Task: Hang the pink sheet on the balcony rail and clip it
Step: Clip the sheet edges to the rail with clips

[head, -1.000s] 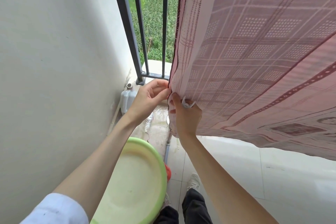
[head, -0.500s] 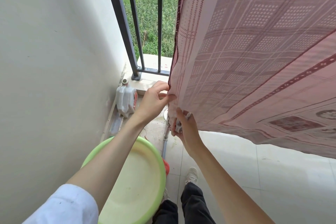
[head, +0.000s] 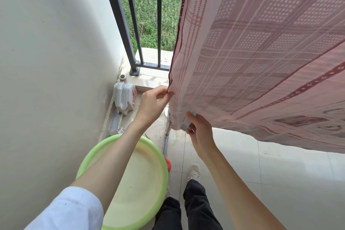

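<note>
The pink patterned sheet (head: 261, 46) hangs down from above and fills the right of the view, in front of the black balcony railing (head: 130, 30). My left hand (head: 152, 103) pinches the sheet's dark left edge near its lower corner. My right hand (head: 198, 129) grips the bottom corner just below, with a small white tag or clip (head: 186, 124) showing between fingers and cloth. The top rail is out of view.
A white wall (head: 52, 61) closes the left side. A light green basin (head: 130, 183) sits on the floor under my left arm. A clear plastic jug (head: 124, 97) stands in the corner by the railing base. White tiles lie to the right; my legs show below.
Both hands have slid down the sheet's left edge toward its bottom corner. The view has tilted down, showing more floor, the jug and the basin.
</note>
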The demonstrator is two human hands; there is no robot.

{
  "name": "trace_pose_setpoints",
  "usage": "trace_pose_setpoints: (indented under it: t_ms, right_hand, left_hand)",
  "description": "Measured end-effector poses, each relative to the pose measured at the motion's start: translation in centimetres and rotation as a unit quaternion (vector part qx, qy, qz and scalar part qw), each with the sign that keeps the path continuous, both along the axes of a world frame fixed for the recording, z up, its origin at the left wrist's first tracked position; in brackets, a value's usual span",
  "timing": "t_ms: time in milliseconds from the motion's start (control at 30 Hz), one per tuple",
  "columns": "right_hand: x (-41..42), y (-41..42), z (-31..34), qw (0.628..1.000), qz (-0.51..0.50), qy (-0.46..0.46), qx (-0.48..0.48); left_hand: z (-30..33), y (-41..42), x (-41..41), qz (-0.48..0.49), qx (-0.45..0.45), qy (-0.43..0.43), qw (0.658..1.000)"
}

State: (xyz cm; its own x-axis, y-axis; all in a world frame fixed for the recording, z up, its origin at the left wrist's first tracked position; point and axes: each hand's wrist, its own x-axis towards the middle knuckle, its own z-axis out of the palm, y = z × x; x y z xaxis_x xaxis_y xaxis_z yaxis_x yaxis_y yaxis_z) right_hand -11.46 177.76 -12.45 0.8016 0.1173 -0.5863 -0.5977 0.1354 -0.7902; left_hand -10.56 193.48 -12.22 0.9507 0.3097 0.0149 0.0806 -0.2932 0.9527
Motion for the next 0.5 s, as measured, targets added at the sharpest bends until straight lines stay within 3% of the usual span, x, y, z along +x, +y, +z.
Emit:
trace_pose_setpoints:
  t_ms: [67,300,500]
  right_hand:
    - [-0.1,0.0,-0.2,0.996,-0.044,0.046,0.069]
    - [-1.5,1.9,0.3,0.964,-0.044,0.193,0.179]
    - [-3.7,4.2,-0.6,0.911,-0.097,0.277,0.29]
  left_hand:
    - [0.2,0.0,-0.2,-0.008,0.004,-0.007,1.0]
    - [0.7,1.4,-0.2,-0.024,-0.037,0.037,0.998]
    - [2.3,1.7,0.4,-0.04,0.026,0.098,0.994]
